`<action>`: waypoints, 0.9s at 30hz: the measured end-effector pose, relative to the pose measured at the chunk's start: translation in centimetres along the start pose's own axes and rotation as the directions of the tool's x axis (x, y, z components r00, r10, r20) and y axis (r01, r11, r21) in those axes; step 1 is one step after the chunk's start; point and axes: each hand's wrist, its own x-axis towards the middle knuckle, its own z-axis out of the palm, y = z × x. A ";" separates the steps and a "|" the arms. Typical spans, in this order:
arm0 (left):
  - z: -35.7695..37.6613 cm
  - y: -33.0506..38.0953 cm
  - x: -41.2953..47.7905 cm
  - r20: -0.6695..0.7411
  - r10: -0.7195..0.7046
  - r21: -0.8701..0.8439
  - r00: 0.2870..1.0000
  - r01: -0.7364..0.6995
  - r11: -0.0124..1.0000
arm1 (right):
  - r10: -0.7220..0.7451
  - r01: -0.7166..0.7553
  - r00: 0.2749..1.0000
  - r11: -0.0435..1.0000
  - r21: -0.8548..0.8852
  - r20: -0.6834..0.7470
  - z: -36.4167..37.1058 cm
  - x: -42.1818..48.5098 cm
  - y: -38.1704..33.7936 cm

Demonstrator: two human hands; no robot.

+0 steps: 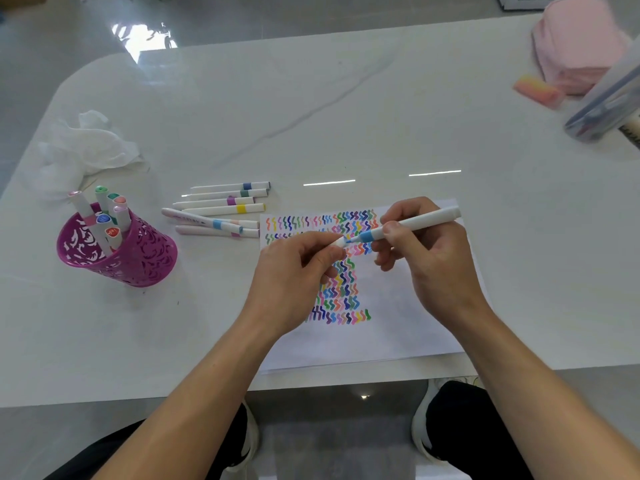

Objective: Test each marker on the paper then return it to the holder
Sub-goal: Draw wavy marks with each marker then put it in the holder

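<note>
Both inside paper edges: right hand grips marker, left hand pinches cap (probably).

An indoor room, home or office, is suggested: a glossy white marble-look table is set over a polished grey floor (upper left), and white markers are kept in a purple perforated pen holder at the left.

Bare forearms; black trousers; shoes seemingly white with black trim, edges blurred.
</note>
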 end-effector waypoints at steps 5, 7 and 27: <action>-0.1 0.0 -0.2 0.056 0.035 0.001 0.998 -0.035 0.999 | 0.027 -0.027 0.999 1.000 -0.015 0.033 0.2 0.0 0.4; -0.1 0.0 -0.2 0.061 0.050 0.004 0.997 -0.050 0.999 | 0.033 -0.032 0.998 0.999 -0.023 0.047 0.3 -0.1 0.5; 0.1 0.5 -1.0 -0.047 0.123 -0.064 0.991 -0.125 0.990 | 0.099 -0.110 0.990 0.987 0.118 0.098 1.2 -0.6 0.5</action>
